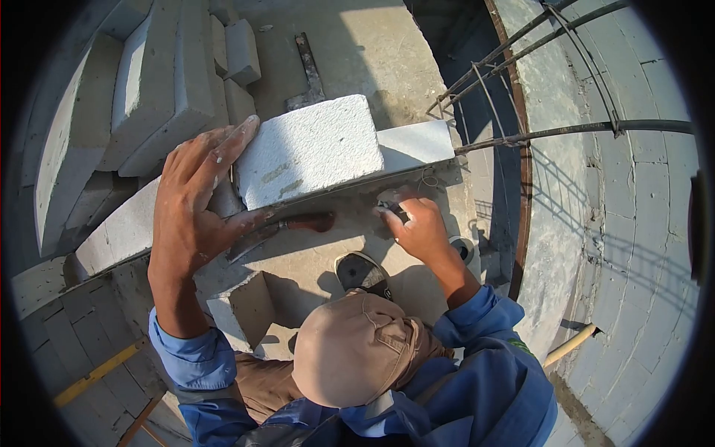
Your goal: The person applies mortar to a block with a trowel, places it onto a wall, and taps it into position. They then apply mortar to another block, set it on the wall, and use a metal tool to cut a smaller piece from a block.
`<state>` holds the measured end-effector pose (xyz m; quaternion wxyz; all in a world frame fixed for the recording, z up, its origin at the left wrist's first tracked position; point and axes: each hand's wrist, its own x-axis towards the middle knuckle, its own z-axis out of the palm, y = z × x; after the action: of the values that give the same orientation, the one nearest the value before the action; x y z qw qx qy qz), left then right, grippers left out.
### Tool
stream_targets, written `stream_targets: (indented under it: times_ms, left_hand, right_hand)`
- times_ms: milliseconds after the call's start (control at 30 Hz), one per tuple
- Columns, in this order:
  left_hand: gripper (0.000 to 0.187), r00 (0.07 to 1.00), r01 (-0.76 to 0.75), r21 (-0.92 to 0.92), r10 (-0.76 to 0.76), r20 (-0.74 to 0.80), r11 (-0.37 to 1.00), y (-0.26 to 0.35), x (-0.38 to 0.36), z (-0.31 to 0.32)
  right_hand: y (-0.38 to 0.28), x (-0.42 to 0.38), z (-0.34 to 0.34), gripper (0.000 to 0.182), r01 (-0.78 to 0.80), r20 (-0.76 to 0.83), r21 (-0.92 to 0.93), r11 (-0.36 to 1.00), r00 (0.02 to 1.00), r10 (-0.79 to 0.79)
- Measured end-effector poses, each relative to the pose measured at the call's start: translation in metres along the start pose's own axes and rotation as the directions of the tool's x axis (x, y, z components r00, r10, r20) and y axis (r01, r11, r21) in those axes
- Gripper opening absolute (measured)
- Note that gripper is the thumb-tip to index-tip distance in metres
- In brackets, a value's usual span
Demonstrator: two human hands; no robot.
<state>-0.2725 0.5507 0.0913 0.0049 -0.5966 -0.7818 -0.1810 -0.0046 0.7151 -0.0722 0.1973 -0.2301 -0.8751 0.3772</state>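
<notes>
A white aerated concrete block (pixel 313 149) sits on top of a row of blocks, its upper face in sunlight. My left hand (pixel 197 190) clasps the block's left end, fingers over the far side and thumb along the near side. A thin string (pixel 350 185) runs along the block's near edge. My right hand (pixel 413 223) is closed just in front of the row, below the string; its fingertips pinch something small and dark that I cannot make out. Under the block lies a tool with a dark red handle (pixel 309 222), its blade pointing toward my left hand.
Several grey blocks (pixel 153 82) are stacked at the far left. Behind the row lies a hammer-like tool (pixel 307 71). A rebar cage (pixel 514 74) extends to the right over a floor opening. A cut block (pixel 249 309) stands by my leg; a yellow bar (pixel 100 372) is lower left.
</notes>
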Motion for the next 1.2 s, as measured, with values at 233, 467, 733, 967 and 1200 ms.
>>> stream_targets:
  times_ms: [233,467,733,967,1200]
  left_hand:
    - [0.101,1.0,0.006,0.028,-0.007,0.011,1.0,-0.005,-0.003,0.001]
    - [0.099,1.0,-0.001,0.001,0.001,0.003,1.0,0.0,0.002,-0.004]
    - [0.101,1.0,-0.013,-0.008,0.013,0.014,1.0,-0.002,0.0,-0.004]
    - [0.101,0.999,-0.049,0.02,0.049,-0.011,0.999,-0.007,-0.002,0.0]
    - [0.1,0.999,-0.034,0.069,0.036,-0.029,0.997,-0.01,-0.005,0.011]
  right_hand:
    - [0.001,0.007,0.001,0.043,-0.029,-0.102,0.128,0.991,0.994,0.042]
    - [0.009,0.071,-0.022,0.083,0.144,0.13,-0.112,0.983,0.983,-0.129]
    - [0.03,0.096,-0.001,0.08,0.113,0.374,-0.006,0.994,0.922,-0.103]
    - [0.046,0.091,0.012,0.055,0.335,0.267,-0.061,0.94,0.913,-0.308]
    - [0.058,0.091,0.013,0.056,0.423,0.328,-0.134,0.896,0.872,-0.362]
